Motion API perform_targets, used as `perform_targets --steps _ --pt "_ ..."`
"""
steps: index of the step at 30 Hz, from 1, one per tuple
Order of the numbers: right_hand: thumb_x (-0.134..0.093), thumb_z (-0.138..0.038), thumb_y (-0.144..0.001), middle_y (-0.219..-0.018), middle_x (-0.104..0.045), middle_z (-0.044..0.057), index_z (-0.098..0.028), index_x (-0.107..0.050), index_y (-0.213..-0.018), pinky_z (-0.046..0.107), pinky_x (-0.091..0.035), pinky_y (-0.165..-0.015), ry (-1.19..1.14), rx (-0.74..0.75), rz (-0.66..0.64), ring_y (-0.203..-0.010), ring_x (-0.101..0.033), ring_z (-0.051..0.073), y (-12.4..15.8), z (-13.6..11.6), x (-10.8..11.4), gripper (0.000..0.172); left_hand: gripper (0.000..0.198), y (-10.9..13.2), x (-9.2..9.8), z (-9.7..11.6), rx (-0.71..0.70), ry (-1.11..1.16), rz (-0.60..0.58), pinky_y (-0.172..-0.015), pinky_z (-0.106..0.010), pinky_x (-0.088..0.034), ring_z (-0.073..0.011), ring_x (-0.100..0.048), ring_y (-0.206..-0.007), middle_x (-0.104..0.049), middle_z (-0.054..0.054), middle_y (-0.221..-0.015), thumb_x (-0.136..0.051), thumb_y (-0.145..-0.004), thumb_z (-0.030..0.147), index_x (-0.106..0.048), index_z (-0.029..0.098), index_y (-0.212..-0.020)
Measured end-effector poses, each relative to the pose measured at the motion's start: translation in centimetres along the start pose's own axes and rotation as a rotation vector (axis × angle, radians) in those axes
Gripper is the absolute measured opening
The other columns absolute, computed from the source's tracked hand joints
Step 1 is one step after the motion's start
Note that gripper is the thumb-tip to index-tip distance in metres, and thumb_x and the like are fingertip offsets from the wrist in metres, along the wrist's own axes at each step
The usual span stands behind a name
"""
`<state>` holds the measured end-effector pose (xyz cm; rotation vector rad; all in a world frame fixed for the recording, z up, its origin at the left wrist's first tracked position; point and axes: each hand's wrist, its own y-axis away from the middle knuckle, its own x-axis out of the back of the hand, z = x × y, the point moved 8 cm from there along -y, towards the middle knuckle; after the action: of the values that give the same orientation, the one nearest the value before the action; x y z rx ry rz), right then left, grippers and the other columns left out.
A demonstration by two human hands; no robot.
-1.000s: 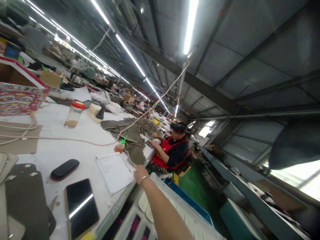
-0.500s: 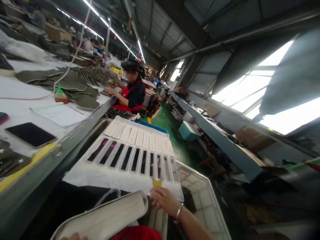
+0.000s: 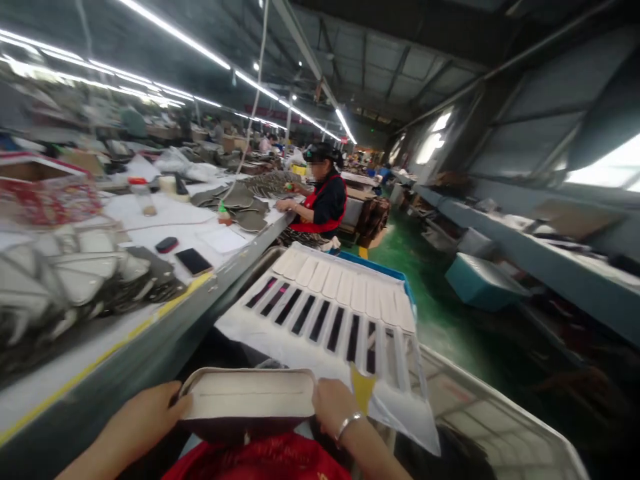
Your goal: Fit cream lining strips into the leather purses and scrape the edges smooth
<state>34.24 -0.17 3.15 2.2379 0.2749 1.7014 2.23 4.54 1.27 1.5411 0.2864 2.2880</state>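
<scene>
A long boxy piece with a cream face, rounded ends and a dark side (image 3: 253,393) is held level in front of my red apron (image 3: 260,460). My left hand (image 3: 167,407) is closed round its left end, and my right hand (image 3: 333,403) grips the right end. A yellow flat-bladed scraper (image 3: 363,387) sticks out beside my right hand; its handle is hidden. Just beyond lies a white sheet (image 3: 290,343) with a row of slots, topped by a row of cream strips (image 3: 345,280).
At left runs a worktable (image 3: 150,340) with grey pieces (image 3: 95,273), a phone (image 3: 194,261) and a green-capped bottle (image 3: 223,215). A co-worker (image 3: 325,197) sits farther along. A white crate (image 3: 500,407) stands at right, a teal box (image 3: 483,283) beyond the green floor.
My right hand has come from the sheet's edge to the piece's right end. The piece has turned level and my left hand shows fully. The view has swung left.
</scene>
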Motion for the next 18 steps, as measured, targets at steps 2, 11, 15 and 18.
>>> perform_targets --steps 2,11,15,18 --pt "-0.031 -0.016 -0.089 -0.077 -0.067 0.020 -0.005 -0.066 -0.083 0.032 -0.044 -0.071 -0.018 0.036 -0.009 -0.079 -0.065 0.025 -0.2 0.0 0.1 0.038 0.031 0.3 0.0 0.2 0.049 0.129 -0.088 -0.058 -0.030 -0.047 -0.0243 -0.064 -0.070 -0.065 -0.008 -0.071 -0.038 -0.077 0.045 -0.052 0.019 -0.068" --pt "-0.029 -0.021 -0.092 -0.091 -0.066 0.019 -0.007 -0.065 -0.089 0.039 -0.044 -0.078 0.043 0.053 -0.092 -0.090 -0.062 0.029 -1.3 1.2 -1.0 0.039 0.053 -1.1 -0.1 -0.1 0.201 0.165 -0.167 -0.051 -0.029 -0.052 -0.0230 -0.067 -0.069 -0.068 -0.012 -0.084 -0.019 -0.086 0.051 -0.058 0.016 -0.091" --pt "-0.025 -0.010 -0.090 -0.090 -0.067 0.018 -0.006 -0.066 -0.090 0.040 -0.046 -0.076 0.090 0.113 -0.139 -0.087 -0.063 0.030 -1.6 0.3 -1.2 0.041 0.041 -1.6 0.8 1.2 0.093 -0.096 -0.096 -0.078 -0.043 -0.047 -0.0303 -0.064 -0.086 -0.068 -0.017 -0.089 -0.030 -0.085 0.040 -0.062 0.016 -0.079" --pt "-0.030 -0.003 -0.084 -0.094 -0.066 0.018 -0.005 -0.066 -0.093 0.041 -0.047 -0.077 0.164 0.172 -0.182 -0.088 -0.062 0.031 -1.7 -0.4 -1.3 0.037 0.044 -1.7 1.0 1.6 0.061 -0.222 -0.081 -0.079 -0.049 -0.044 -0.0337 -0.064 -0.085 -0.068 -0.019 -0.086 -0.026 -0.086 0.036 -0.064 0.016 -0.079"
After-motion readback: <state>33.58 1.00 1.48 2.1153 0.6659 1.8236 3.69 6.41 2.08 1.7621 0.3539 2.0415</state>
